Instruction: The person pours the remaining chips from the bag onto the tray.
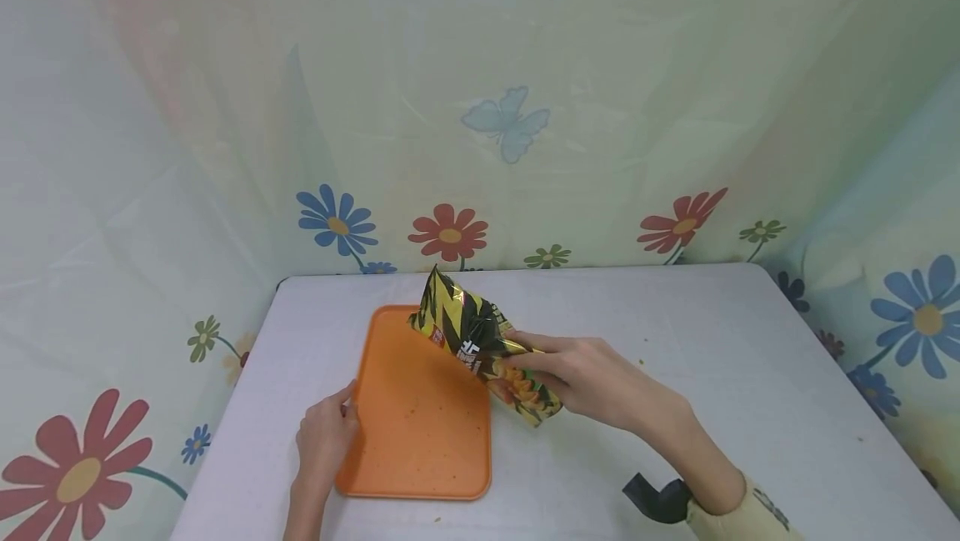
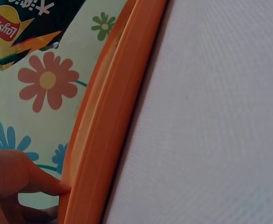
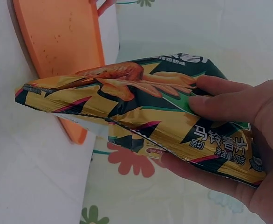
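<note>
**While the left hand point(image 1: 326, 431) grips the orange tray point(image 1: 427, 445), the right hand point(image 1: 585, 374) holds a Lay's potato-chip bag point(image 1: 480, 345) over its far right corner**

As we look down on the white table point(image 1: 712, 333), we find the tray lying left of the middle. The left hand pinches its left rim, with the fingertips closed on the edge. The right hand is clamped on the bag, thumb and fingers on opposite faces, so that the bag slants: its far left end is over the tray, and its near right end is out beyond the tray's right rim. The left wrist view shows the bag up against the flowered cloth backdrop point(image 1: 600, 124), so we take it to be held clear of the tray.

On the tray we see only small dark crumbs point(image 3: 57, 36), no whole chips, and a few specks are scattered on the table. The bag looks creased and rather flat, which makes us suspect that little is inside, though its mouth cannot be made out well enough to say whether it is torn or sealed.

We judge the work to be partway along. Done, as things lie now: the tray is in place and secured, and the bag is lifted. Left: the bag is not yet set down, the tray is not yet let go, and the crumbs have not been cleared.
</note>
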Tool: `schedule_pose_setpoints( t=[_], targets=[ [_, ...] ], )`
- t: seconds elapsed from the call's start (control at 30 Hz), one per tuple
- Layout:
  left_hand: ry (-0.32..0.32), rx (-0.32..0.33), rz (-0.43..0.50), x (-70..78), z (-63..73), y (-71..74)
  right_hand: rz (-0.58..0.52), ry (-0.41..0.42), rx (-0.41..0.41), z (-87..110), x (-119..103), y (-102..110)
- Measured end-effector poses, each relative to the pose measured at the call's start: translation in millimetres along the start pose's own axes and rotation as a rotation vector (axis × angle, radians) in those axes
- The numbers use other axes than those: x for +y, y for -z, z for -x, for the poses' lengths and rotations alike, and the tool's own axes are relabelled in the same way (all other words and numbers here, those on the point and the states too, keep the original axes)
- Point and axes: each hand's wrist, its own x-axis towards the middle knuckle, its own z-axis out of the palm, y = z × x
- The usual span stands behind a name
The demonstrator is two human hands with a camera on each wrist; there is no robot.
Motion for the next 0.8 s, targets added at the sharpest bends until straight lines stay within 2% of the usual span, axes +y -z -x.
schedule_pose_setpoints(
  t=[0.23,0.67,0.8],
  targets=[
    [-0.009,-0.004,0.012,0.6,0.8,1.5,0.016,0.052,0.031,-3.9,-2.3,-2.2],
    [0.005,-0.008,0.003,1.9,0.2,2.3,0.000,0.053,-0.081,-11.0,-10.6,-0.8],
    [0.012,-0.009,0.003,2.2,-0.2,2.6,0.006,0.062,-0.085,-13.4,-11.9,0.3]
  ],
)
